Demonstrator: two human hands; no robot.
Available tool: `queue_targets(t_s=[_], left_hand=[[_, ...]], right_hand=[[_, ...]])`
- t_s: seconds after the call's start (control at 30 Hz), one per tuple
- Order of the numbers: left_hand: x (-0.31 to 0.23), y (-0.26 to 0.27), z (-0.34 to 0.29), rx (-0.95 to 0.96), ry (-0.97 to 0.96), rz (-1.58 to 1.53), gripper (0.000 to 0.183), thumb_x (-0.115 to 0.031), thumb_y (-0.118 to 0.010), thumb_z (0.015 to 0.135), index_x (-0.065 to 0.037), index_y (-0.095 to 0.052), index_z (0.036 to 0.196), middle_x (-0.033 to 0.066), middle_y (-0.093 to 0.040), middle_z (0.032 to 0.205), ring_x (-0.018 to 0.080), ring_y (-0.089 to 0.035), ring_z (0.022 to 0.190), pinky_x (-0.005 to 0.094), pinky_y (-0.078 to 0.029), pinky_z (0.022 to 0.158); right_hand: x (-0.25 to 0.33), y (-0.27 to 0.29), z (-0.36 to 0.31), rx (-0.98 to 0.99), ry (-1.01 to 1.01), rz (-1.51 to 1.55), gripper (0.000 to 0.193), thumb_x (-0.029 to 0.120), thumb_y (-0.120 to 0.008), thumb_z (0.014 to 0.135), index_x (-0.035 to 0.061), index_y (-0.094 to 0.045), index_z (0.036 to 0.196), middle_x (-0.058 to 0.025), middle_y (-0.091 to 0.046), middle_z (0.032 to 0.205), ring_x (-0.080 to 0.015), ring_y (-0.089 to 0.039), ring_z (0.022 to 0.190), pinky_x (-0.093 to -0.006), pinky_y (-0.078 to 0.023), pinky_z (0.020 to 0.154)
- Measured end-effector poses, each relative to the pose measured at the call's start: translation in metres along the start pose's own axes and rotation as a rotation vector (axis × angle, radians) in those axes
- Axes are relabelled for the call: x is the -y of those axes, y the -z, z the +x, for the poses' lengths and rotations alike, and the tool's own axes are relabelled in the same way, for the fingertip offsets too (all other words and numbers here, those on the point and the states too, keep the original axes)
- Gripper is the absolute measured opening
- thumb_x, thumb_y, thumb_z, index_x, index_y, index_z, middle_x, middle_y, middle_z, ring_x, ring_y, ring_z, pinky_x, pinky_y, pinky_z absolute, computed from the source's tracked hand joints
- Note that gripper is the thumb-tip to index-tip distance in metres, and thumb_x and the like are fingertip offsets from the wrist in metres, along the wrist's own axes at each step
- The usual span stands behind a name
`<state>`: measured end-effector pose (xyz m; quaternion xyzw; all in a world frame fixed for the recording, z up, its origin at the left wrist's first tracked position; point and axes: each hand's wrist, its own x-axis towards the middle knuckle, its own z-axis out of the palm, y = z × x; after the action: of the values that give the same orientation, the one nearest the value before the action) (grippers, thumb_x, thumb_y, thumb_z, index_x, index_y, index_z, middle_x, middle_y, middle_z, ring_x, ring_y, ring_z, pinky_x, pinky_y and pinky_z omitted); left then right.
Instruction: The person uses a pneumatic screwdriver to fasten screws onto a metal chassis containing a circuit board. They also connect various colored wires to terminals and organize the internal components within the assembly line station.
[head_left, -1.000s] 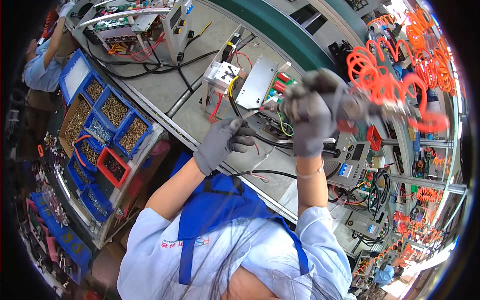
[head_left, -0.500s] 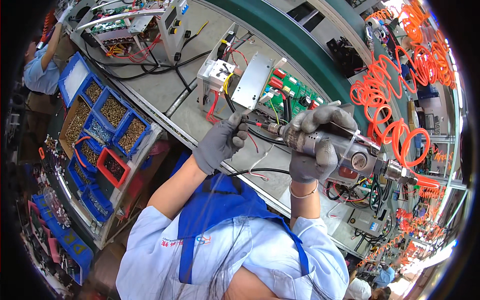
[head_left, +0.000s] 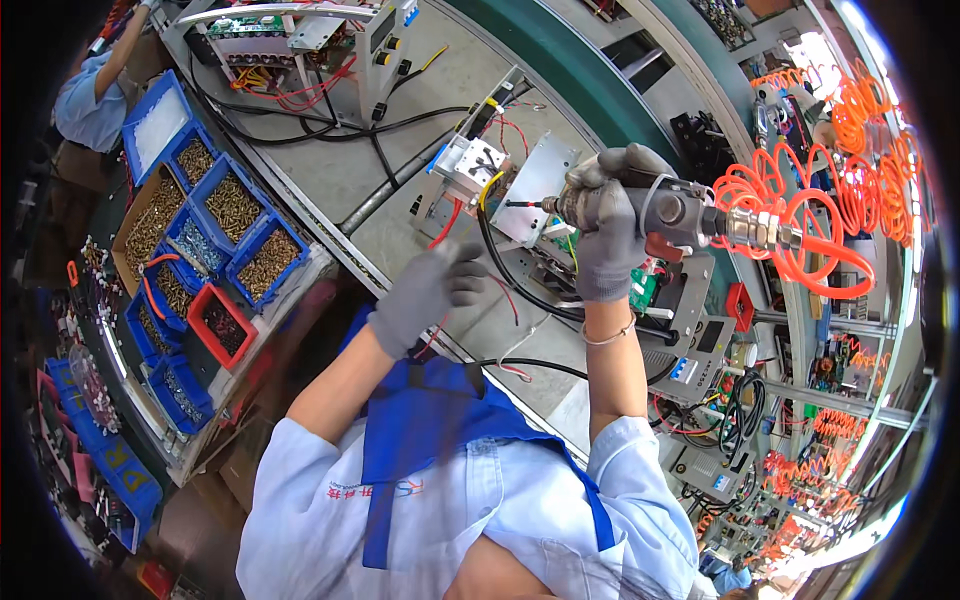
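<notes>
My right hand (head_left: 612, 215), in a grey glove, is wrapped round a metal air screwdriver (head_left: 678, 212), held almost level. Its dark bit points left, its tip over or at the silver metal plate (head_left: 545, 165) of an electrical unit; contact I cannot tell. My left hand (head_left: 425, 295), also gloved, hovers near the bench's front edge, fingers loosely bent and slightly blurred, with no object visible in it. Beside that hand run thin red wires (head_left: 505, 295) and a thick black cable (head_left: 500, 250). A white block (head_left: 468, 165) with wires sits left of the plate.
Blue bins (head_left: 268, 262) of screws and a red bin (head_left: 222, 325) stand at left. A second open unit (head_left: 290, 50) is at the far left. Coiled orange air hoses (head_left: 850, 170) hang at right, one joined to the screwdriver. Beyond the bench runs a green belt (head_left: 560, 60).
The screwdriver has swung up and away, its bit now at the metal plate. My left hand has let go of the bit end and drawn back toward me. The view has shifted slightly.
</notes>
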<state>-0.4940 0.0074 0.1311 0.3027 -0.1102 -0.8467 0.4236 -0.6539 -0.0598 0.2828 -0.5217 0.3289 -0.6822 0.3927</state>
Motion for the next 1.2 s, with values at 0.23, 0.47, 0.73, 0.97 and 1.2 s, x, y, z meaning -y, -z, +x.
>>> queue_targets(t_s=[0.23,0.47,0.73,0.97,1.2], left_hand=[[-0.033,0.117,-0.094,-0.718,-0.454,0.376,0.027,-0.020,-0.056,0.094,-0.004,-0.061,0.115,0.0056,-0.066,0.092,0.0159,-0.064,0.080,0.0282,-0.053,0.068],[-0.080,0.276,-0.221,-1.567,-0.242,1.482,0.029,-0.021,-0.066,0.078,-0.005,-0.065,0.103,0.0188,-0.067,0.101,0.0338,-0.064,0.097,0.0411,-0.051,0.083],[-0.093,0.294,-0.216,-1.041,0.164,1.684,0.023,-0.019,-0.070,0.070,-0.001,-0.072,0.084,0.0203,-0.067,0.076,0.0320,-0.067,0.067,0.0407,-0.053,0.064],[-0.083,0.305,-0.248,-1.161,-0.078,1.652,0.021,-0.004,-0.066,0.077,-0.001,-0.068,0.098,0.0162,-0.069,0.082,0.0267,-0.068,0.072,0.0364,-0.053,0.066],[-0.112,0.193,-0.217,-1.303,-0.196,1.447,0.035,-0.010,-0.070,0.079,0.000,-0.064,0.112,0.0138,-0.069,0.093,0.0198,-0.068,0.083,0.0317,-0.053,0.068]], right_hand=[[-0.010,0.002,0.003,0.035,-0.100,-0.191,0.032,0.006,-0.052,0.084,-0.0005,-0.048,0.115,-0.0126,-0.054,0.097,-0.0164,-0.055,0.074,-0.0301,-0.051,0.066],[-0.026,-0.006,0.017,0.115,-0.043,-0.096,0.025,0.001,-0.051,0.083,-0.0015,-0.053,0.108,-0.0124,-0.058,0.093,-0.0190,-0.057,0.074,-0.0351,-0.053,0.066],[-0.018,0.002,0.036,0.171,-0.021,-0.307,0.032,0.000,-0.054,0.084,-0.0021,-0.053,0.115,-0.0127,-0.061,0.098,-0.0174,-0.062,0.076,-0.0334,-0.056,0.066],[0.039,0.023,-0.014,0.075,0.141,0.091,0.039,0.013,-0.065,0.082,0.0052,-0.048,0.115,-0.0107,-0.057,0.088,-0.0175,-0.055,0.061,-0.0318,-0.052,0.055],[0.088,0.052,-0.038,0.088,0.278,0.016,0.049,0.021,-0.070,0.084,0.0178,-0.050,0.128,-0.0080,-0.051,0.083,-0.0209,-0.056,0.064,-0.0352,-0.053,0.052]])
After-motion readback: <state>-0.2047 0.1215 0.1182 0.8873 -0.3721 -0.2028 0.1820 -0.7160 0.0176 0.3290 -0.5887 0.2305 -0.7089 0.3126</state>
